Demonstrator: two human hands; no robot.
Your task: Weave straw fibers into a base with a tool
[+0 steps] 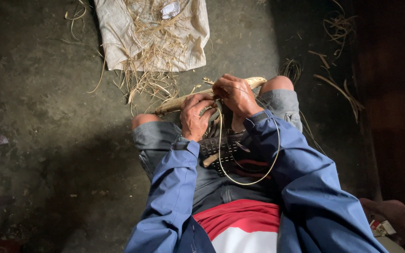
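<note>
A dark, stained concrete floor fills the view, with a pale woven sack spread out ahead and a heap of dry straw-coloured strips lying on it and spilling off its near edge. More loose strips lie scattered on the floor to the right. The person sits with bare knees apart, in grey shorts and blue sleeves, and holds a pale stick across the knees, tilted up toward the right. The left hand is closed around the stick near its middle, fingers curled over the top. The right hand is closed too, just beside the left and higher along the stick, pinching a thin pale strand (it loops down over the lap and back up to the hands). A dark woven piece rests in the lap below the hands, partly hidden by the sleeves.
</note>
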